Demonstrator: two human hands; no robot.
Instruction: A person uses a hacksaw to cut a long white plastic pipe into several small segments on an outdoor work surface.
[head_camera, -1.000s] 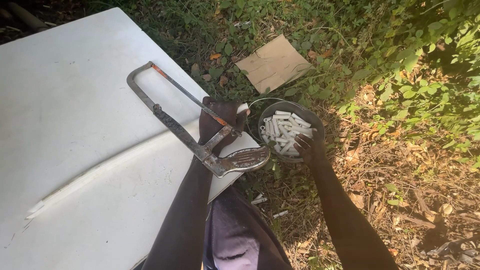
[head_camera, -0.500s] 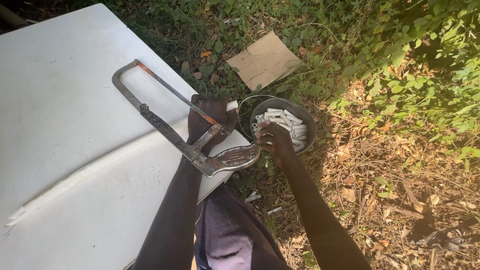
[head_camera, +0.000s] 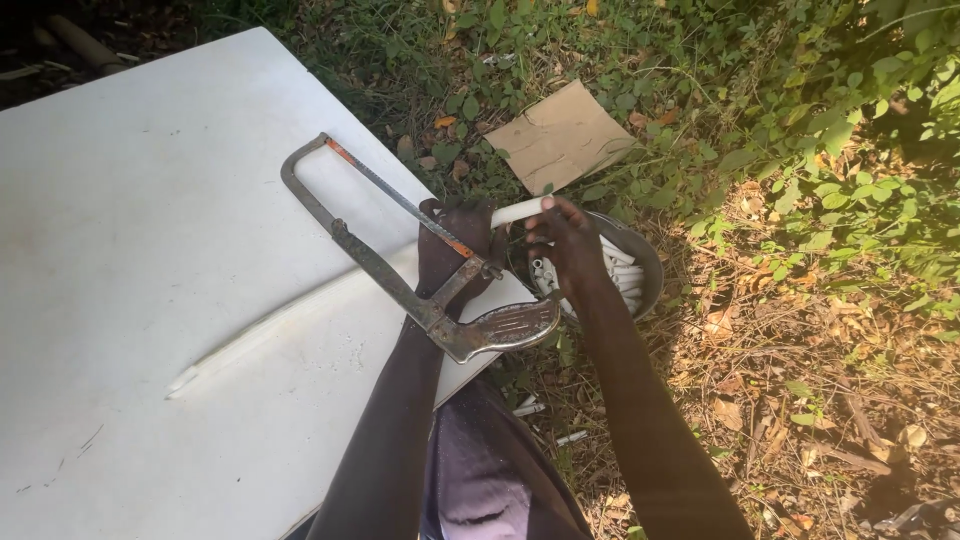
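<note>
A long white pipe (head_camera: 300, 315) lies slantwise on the white table (head_camera: 130, 200), its end sticking out past the table's right edge. My left hand (head_camera: 455, 245) is closed over the pipe near that edge. A rusty hacksaw (head_camera: 365, 255) rests across my left hand and wrist, its handle (head_camera: 505, 325) lying loose with no hand on it. My right hand (head_camera: 565, 245) pinches the pipe's free end (head_camera: 515, 212) just above a dark round bowl (head_camera: 650, 270) that holds several short white pipe pieces.
A piece of brown cardboard (head_camera: 560, 135) lies on the grass beyond the bowl. A few pipe offcuts (head_camera: 530, 408) lie on the ground by my leg. Green bushes and dry leaves fill the right side; the table takes up the left.
My right hand has left the bowl and come up to the pipe's free end. The view has shifted, so the saw and hands sit further right. My left hand has stayed on the pipe.
</note>
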